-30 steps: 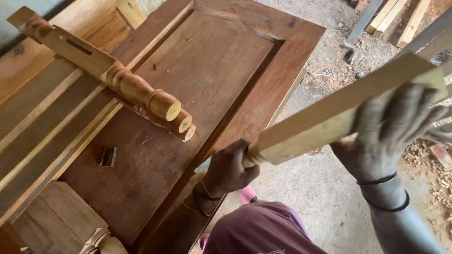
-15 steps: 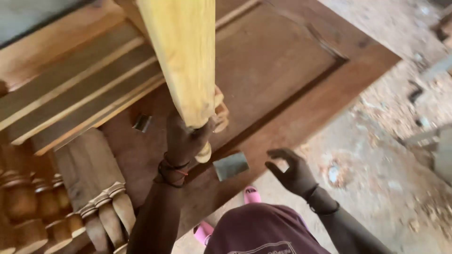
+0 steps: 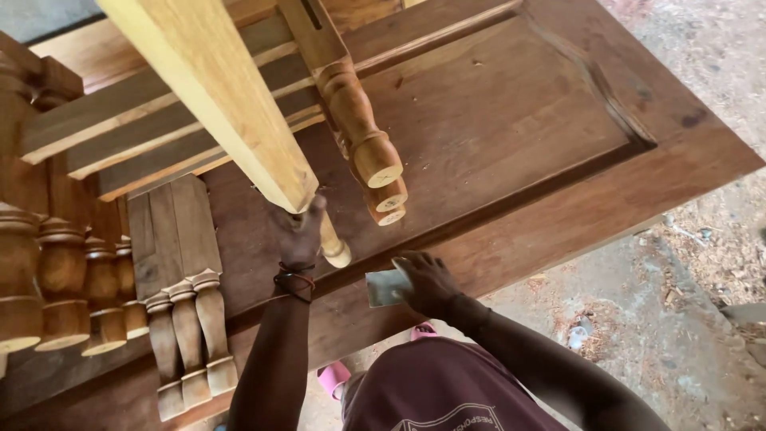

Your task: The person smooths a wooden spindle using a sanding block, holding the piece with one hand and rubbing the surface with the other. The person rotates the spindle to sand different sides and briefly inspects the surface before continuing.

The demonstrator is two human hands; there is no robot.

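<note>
My left hand [image 3: 299,230] grips the narrow turned end of a long pale wooden leg [image 3: 215,88], which rises up and to the left out of the picture. My right hand [image 3: 427,281] rests on a small grey sheet of sandpaper [image 3: 384,287] lying on the near rail of a large brown panelled door [image 3: 519,136] that serves as a worktop. Just beyond my left hand, several darker turned legs [image 3: 369,152] lie stacked with their round ends toward me.
More turned legs lie in rows at the left [image 3: 183,319] and far left [image 3: 56,271]. Flat timber strips [image 3: 120,136] lie across the door's back. A concrete floor with sawdust [image 3: 678,295] is at the right.
The pale leg has swung from lying across in both hands to standing up in my left hand alone. My right hand let go, reached down and landed on the sandpaper.
</note>
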